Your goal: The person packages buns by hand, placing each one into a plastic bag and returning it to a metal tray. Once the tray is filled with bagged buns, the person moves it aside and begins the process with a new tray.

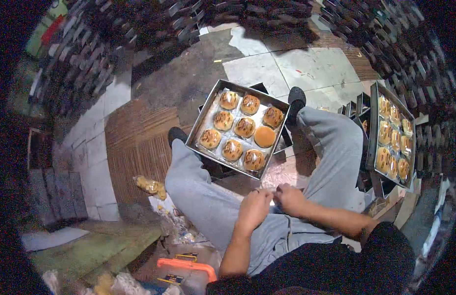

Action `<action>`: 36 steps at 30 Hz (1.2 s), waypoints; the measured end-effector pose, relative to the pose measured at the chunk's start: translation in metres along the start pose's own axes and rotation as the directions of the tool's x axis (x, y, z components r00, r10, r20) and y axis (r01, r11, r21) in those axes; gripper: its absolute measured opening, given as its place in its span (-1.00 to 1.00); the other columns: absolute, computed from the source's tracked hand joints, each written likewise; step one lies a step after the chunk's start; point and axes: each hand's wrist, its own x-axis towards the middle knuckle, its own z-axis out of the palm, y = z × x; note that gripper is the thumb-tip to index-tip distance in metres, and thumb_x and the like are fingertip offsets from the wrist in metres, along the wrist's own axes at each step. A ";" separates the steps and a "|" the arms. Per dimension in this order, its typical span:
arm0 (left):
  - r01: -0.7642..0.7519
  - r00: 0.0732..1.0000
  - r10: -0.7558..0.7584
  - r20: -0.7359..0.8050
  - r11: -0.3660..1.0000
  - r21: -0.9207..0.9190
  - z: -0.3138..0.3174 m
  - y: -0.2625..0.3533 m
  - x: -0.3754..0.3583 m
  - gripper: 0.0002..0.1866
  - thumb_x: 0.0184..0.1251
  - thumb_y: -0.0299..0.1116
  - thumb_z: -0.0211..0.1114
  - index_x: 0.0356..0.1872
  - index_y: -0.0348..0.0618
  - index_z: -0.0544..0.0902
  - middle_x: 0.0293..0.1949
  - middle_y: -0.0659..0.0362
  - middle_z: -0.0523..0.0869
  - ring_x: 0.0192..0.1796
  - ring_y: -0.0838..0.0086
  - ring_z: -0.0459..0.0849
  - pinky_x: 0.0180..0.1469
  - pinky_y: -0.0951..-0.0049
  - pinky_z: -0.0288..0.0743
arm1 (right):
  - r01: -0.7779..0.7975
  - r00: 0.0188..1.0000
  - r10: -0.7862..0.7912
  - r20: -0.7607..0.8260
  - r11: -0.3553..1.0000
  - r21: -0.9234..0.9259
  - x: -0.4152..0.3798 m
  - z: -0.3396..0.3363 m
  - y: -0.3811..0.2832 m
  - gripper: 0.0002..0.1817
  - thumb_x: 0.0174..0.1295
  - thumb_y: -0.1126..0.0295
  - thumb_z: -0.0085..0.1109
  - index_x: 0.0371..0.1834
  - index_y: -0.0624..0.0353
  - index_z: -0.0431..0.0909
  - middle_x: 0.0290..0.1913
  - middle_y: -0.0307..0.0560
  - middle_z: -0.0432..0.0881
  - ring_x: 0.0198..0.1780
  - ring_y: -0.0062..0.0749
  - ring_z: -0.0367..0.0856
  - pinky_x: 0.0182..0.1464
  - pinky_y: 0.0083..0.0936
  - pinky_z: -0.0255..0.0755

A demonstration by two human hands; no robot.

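Above my lap, my left hand (255, 209) and my right hand (291, 199) are close together, each with its fingers closed in a pinch. A small pale bit shows between them, too blurred to name. Just beyond them a square metal tray (215, 158) stands tilted between my legs. Several round buns (245, 127) sit in it in rows, most in clear wrappers with dark print. One plain bun (264, 136) at its right side shows no print.
Another tray (371, 137) of wrapped buns rests on stacked dark trays at right. A bag of yellowish pieces (150, 186) lies on the floor by my left leg. An orange-handled box (188, 265) and a green bench (110, 248) are at lower left. Dark stacks (154, 29) line the back.
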 end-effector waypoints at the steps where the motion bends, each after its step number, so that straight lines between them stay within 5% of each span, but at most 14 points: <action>1: -0.033 0.999 0.034 0.037 0.999 -0.020 0.002 0.002 -0.002 -0.66 0.53 -0.16 0.17 0.02 -0.27 0.58 -0.10 -0.22 0.69 0.01 -0.18 0.64 0.08 -0.08 0.48 | 0.004 1.000 -0.004 0.014 1.000 -0.002 -0.001 -0.001 -0.001 -0.72 0.23 0.34 0.18 -0.07 0.27 0.61 -0.23 0.32 0.67 -0.13 0.22 0.67 -0.06 0.03 0.53; 4: -0.029 0.997 0.030 0.075 0.999 -0.018 -0.005 0.013 -0.006 -0.64 0.57 -0.15 0.11 0.07 -0.27 0.55 -0.06 -0.27 0.69 0.06 -0.21 0.62 0.09 -0.12 0.47 | 0.067 0.988 -0.045 -0.151 0.988 0.140 -0.005 -0.019 -0.011 -0.67 0.11 0.47 0.23 -0.03 0.27 0.59 -0.15 0.35 0.64 -0.05 0.27 0.62 -0.02 0.06 0.50; 7: 0.177 0.963 -0.158 0.217 0.981 -0.073 -0.007 0.019 -0.009 -0.59 0.57 -0.12 0.12 0.18 -0.23 0.50 -0.07 -0.26 0.71 0.06 -0.20 0.65 0.11 -0.09 0.49 | -0.040 0.999 0.029 0.032 0.904 0.426 -0.017 -0.022 -0.007 -0.61 -0.01 0.56 0.27 -0.03 0.28 0.59 -0.13 0.31 0.66 0.00 0.28 0.63 0.05 0.03 0.49; 10: -0.044 0.994 0.032 -0.108 0.993 -0.114 0.018 0.007 -0.005 -0.65 0.48 -0.16 0.25 0.05 -0.23 0.59 -0.21 -0.18 0.76 -0.02 -0.10 0.68 0.04 -0.05 0.51 | 0.019 0.984 -0.091 0.156 0.910 0.414 -0.007 -0.046 0.020 -0.61 -0.04 0.56 0.27 -0.05 0.27 0.62 -0.11 0.26 0.68 0.02 0.27 0.63 0.09 0.00 0.49; 13: -0.213 0.968 0.161 -0.193 0.932 -0.293 0.017 0.003 0.007 -0.81 0.33 -0.26 0.39 -0.38 -0.15 0.74 -0.23 -0.01 0.79 -0.02 0.05 0.71 0.09 0.07 0.47 | 0.237 0.970 -0.188 -0.156 0.878 0.415 0.012 -0.129 0.010 -0.66 -0.02 0.47 0.32 -0.11 0.28 0.64 -0.16 0.21 0.67 -0.01 0.18 0.66 0.06 -0.03 0.53; 14: -0.170 0.957 0.173 -0.232 0.985 0.032 0.001 0.013 0.006 -0.88 0.29 -0.30 0.40 -0.38 -0.10 0.75 -0.23 -0.01 0.78 -0.01 0.12 0.70 0.13 0.10 0.44 | 0.242 0.970 -0.204 -0.133 0.868 0.433 0.010 -0.140 0.007 -0.69 0.03 0.45 0.33 -0.12 0.27 0.65 -0.14 0.20 0.67 0.00 0.17 0.66 0.07 -0.02 0.52; 20: -0.358 0.824 0.476 -0.307 0.858 0.369 -0.055 0.054 0.000 -0.72 0.23 -0.37 0.37 -0.03 -0.06 0.69 -0.11 0.08 0.77 0.16 0.13 0.62 0.33 -0.02 0.27 | 0.411 0.904 -0.309 -0.295 0.818 0.403 -0.006 -0.124 -0.018 -0.50 0.24 0.33 0.28 0.21 0.32 0.50 0.19 0.27 0.58 0.22 0.15 0.59 0.30 -0.12 0.48; 26: -0.456 0.814 0.555 -0.174 0.794 0.402 -0.052 0.087 -0.021 -0.35 0.21 -0.33 0.37 0.37 -0.11 0.44 0.37 0.07 0.52 0.52 0.16 0.30 0.56 -0.09 -0.09 | 0.458 0.871 -0.378 -0.314 0.857 0.237 0.018 -0.083 -0.022 -0.18 -0.01 0.36 0.31 0.40 0.42 0.32 0.58 0.59 -0.01 0.65 0.40 -0.17 0.61 0.11 -0.06; 28: -0.352 0.647 0.215 -0.731 0.935 -0.036 -0.047 0.081 -0.005 -0.33 0.37 -0.24 0.37 0.44 -0.20 0.35 0.33 -0.09 0.53 0.51 0.08 0.31 0.53 0.05 0.08 | 0.426 0.877 -0.198 -0.438 0.744 0.515 0.035 -0.093 -0.042 -0.16 0.05 0.35 0.26 0.47 0.43 0.26 0.60 0.58 -0.07 0.67 0.38 -0.28 0.63 0.08 -0.13; 29: -0.384 0.755 -0.045 -0.654 0.778 -0.497 -0.038 0.058 0.013 -0.35 0.53 -0.14 0.26 0.46 -0.26 0.27 0.36 -0.13 0.46 0.45 0.07 0.36 0.43 0.17 0.30 | 0.506 0.820 -0.161 -0.549 0.650 0.566 0.040 -0.084 -0.061 -0.18 0.13 0.42 0.17 0.53 0.39 0.19 0.55 0.54 0.13 0.66 0.31 -0.11 0.63 0.00 -0.06; 30: -0.381 0.761 -0.047 -0.647 0.774 -0.506 -0.041 0.038 0.025 -0.35 0.53 -0.14 0.26 0.46 -0.26 0.27 0.36 -0.13 0.46 0.45 0.07 0.36 0.43 0.17 0.30 | 0.496 0.825 -0.153 -0.544 0.656 0.569 0.046 -0.078 -0.077 -0.18 0.13 0.42 0.17 0.53 0.39 0.19 0.55 0.54 0.13 0.66 0.31 -0.11 0.63 0.00 -0.06; 32: -0.169 0.916 -0.325 -0.234 0.217 -0.962 -0.063 0.002 0.043 -0.40 0.61 -0.10 0.16 0.46 -0.26 0.27 0.36 -0.06 0.46 0.37 0.14 0.46 0.30 0.20 0.45 | 0.276 0.919 0.003 -0.393 0.708 0.650 0.059 -0.071 -0.103 -0.24 0.19 0.47 0.09 0.53 0.38 0.20 0.50 0.45 0.28 0.60 0.21 0.13 0.60 -0.13 0.08; 34: -0.308 0.815 -0.467 -0.343 0.152 -0.939 -0.093 -0.001 0.048 -0.41 0.62 -0.05 0.13 0.45 -0.22 0.30 0.31 -0.02 0.51 0.34 0.16 0.50 0.24 0.21 0.48 | 0.347 0.884 0.010 -0.467 0.654 0.672 0.081 -0.047 -0.102 -0.36 0.26 0.47 0.08 0.46 0.35 0.29 0.38 0.32 0.45 0.44 0.17 0.40 0.49 -0.20 0.28; 36: -0.452 0.677 -0.604 -0.421 0.110 -0.885 -0.121 -0.019 0.051 -0.42 0.63 -0.01 0.10 0.44 -0.19 0.33 0.27 0.01 0.56 0.31 0.19 0.55 0.18 0.22 0.52 | 0.091 0.984 0.017 -0.179 0.812 0.577 0.118 -0.032 -0.067 -0.48 0.29 0.48 0.01 0.34 0.35 0.38 0.25 0.28 0.53 0.26 0.17 0.53 0.35 -0.19 0.42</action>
